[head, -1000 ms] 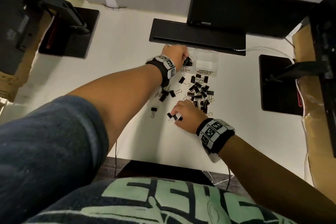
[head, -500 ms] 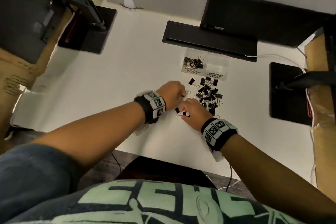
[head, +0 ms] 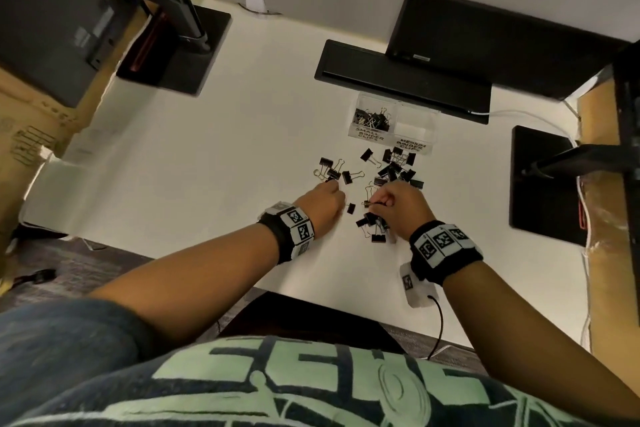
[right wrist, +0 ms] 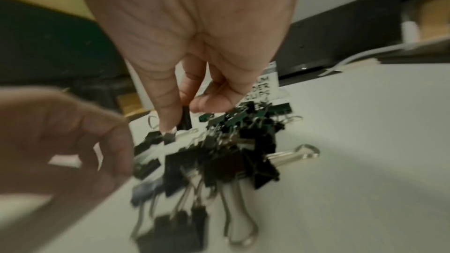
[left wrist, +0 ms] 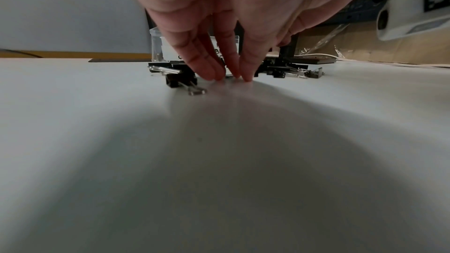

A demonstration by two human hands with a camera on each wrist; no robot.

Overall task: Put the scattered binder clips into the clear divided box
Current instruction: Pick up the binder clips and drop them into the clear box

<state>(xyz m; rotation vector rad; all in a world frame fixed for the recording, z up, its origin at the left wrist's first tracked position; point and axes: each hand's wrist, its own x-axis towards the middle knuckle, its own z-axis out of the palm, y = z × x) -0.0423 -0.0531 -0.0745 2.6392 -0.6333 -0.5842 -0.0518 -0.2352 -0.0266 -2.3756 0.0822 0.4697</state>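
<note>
Roughly midway at best: clear divided box (head: 393, 123), upper centre of frame, has small clips in its left cell; right "medium" cell looks empty. Scattered binder clips (head: 394, 172) remain mid-frame on worktop (head: 207, 166). Right hand (head: 398, 208) pinches one clip; left hand (head: 320, 206) fingertips (left wrist: 219, 76) together on worktop, can't tell if holding anything.

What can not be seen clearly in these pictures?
- Left hand: the head view shows only its back; in the left wrist view the fingertips meet at the table, and a pinched clip cannot be confirmed.
- Right hand: motion blur smears the clips below it.
- Box: glare hides the right compartment's contents.
</note>
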